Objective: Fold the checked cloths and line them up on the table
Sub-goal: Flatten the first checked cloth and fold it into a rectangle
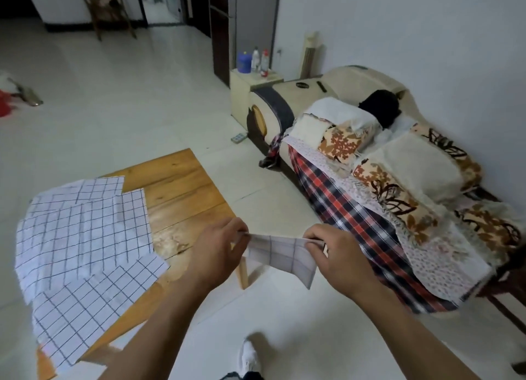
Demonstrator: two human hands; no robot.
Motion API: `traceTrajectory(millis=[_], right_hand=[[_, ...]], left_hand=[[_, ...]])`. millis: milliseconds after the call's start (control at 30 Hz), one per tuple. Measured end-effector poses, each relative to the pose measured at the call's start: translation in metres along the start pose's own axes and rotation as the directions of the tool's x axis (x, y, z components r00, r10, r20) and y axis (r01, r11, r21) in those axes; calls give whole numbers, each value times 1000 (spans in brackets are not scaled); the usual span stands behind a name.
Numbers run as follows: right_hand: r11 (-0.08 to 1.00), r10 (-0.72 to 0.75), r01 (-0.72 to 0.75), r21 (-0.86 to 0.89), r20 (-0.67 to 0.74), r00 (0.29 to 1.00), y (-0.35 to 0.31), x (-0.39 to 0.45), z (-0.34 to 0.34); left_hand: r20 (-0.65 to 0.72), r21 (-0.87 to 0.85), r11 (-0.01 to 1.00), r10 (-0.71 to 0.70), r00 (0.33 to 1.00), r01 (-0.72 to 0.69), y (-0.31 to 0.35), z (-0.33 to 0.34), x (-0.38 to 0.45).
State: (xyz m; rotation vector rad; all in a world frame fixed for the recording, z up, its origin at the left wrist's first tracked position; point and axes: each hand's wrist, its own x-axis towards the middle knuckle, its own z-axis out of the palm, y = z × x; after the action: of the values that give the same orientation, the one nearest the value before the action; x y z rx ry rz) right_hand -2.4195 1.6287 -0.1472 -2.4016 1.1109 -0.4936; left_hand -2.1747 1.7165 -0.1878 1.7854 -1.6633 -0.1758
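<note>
The left hand point(219, 244) and right hand point(331, 251) are each seen pinching a top corner of one checked cloth point(280, 256), held taut in the air just beyond the near right corner of the wooden table point(182, 186). The cloth is thin, white, gridded with fine dark lines, and hangs to a lower point. Several more checked cloths point(85, 237) are spread overlapping on the table's left part, draped past its near edge. Bare planked wood is exposed toward the far corner. Pale tiled floor point(113, 95) lies open between table and covered sofa point(398, 180).
</note>
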Motion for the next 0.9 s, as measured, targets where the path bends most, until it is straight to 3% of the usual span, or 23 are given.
traceTrajectory(millis=[233,467,633,900], right_hand=[[998,-63,62,15,126,990,29,94,21],[990,-132,107,94,332,934,53,167,74],[980,-190,130,153,499,845,77,220,112],[975,-208,107,196,626,751,132,299,198]], left_hand=[[81,106,990,-98,992,89,-47,15,49],[39,161,929,-345,938,334,-84,30,61],[7,153,817,-564,826,556,-111,52,61],[-86,101,611,-781,618,785,-167,109,78]])
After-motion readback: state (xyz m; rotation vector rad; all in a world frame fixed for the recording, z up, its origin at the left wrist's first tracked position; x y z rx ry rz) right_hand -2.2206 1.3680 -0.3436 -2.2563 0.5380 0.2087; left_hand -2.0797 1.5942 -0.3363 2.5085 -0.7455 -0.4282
